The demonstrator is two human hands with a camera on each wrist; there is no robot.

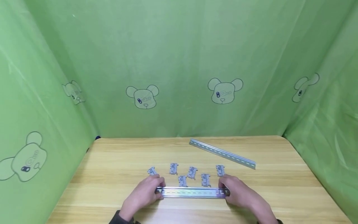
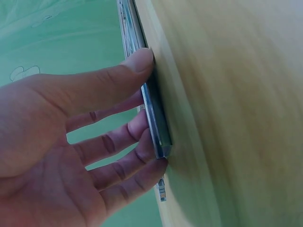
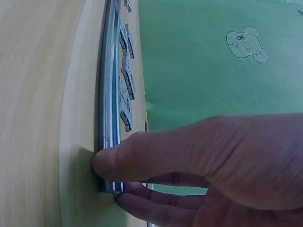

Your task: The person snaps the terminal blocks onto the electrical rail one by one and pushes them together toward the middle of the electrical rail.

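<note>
- The left hand (image 1: 144, 194) pinches the left end of the near metal rail (image 1: 193, 192), thumb on the near edge and fingers curled over the far edge; the left wrist view shows the thumb (image 2: 139, 61) flat against the rail's (image 2: 154, 113) side and the fingertips wrapped round its end.
- The near rail lies flat on the wooden table (image 1: 112, 161), at about 6 o'clock on it, running left to right just in front of the person.
- At 12 o'clock from the rail, six small grey clip pieces (image 1: 192, 172) lie in a loose row, the nearest almost touching the rail's far edge.
- The right hand (image 1: 237, 194) pinches the right end the same way; the right wrist view shows its thumb (image 3: 123, 158) pressed on the rail (image 3: 108, 94) with fingers beneath.
- At 1 o'clock, well apart, a second rail (image 1: 222, 153) lies slantwise.
- To handle it well, I judge both grips should stay even, keeping the rail level and clear of the clips.
- The rails are thin, shiny, slotted steel with raised lips and look rigid and slick; the clips look like moulded plastic with notched outlines; the table is smooth pale wood grain, backed by green cloth (image 1: 179, 62) printed with bears.
</note>
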